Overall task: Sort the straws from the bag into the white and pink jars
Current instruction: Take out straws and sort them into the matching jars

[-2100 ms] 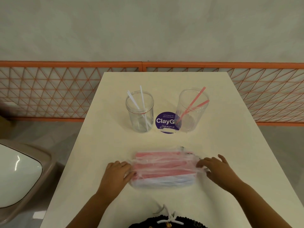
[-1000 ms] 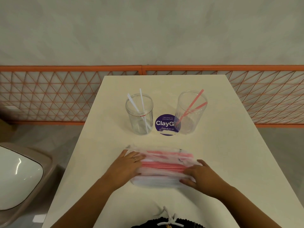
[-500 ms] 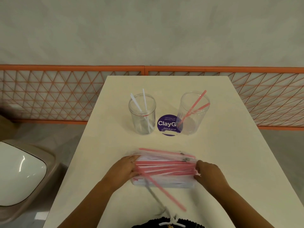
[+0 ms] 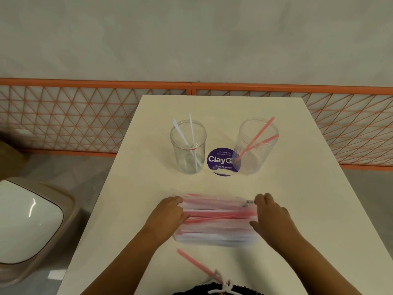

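Surroundings: I see a cream table (image 4: 136, 194) running up to an orange lattice rail (image 4: 85, 116) under a grey wall; a white-and-tan seat (image 4: 27, 220) sits off the table's left edge.
Sticker: a round purple sticker (image 4: 221, 161) lies flat between the two jars, partly behind the right one.
In the way: both my hands cover the ends of the bag, so its openings are hidden from me.
Left jar: a clear jar (image 4: 188, 145) stands upright with two white straws (image 4: 192, 135) leaning in it.
Right jar: a clear jar (image 4: 256, 145) stands upright, well apart from the bag, with two pink straws (image 4: 258, 135) slanting out over its rim.
Bag: a clear bag (image 4: 217, 222) lies flat near my edge of the table, blurred, packed with pink straws on top and white ones along the near side.
Loose straw: one pink straw (image 4: 194, 262) lies slanted on the table just in front of the bag.
Left hand: my left hand (image 4: 168, 213) has its fingers curled onto the bag's left end, gripping it.
Right hand: my right hand (image 4: 271, 213) rests against the bag's right end; whether its fingers clamp it, I cannot tell.
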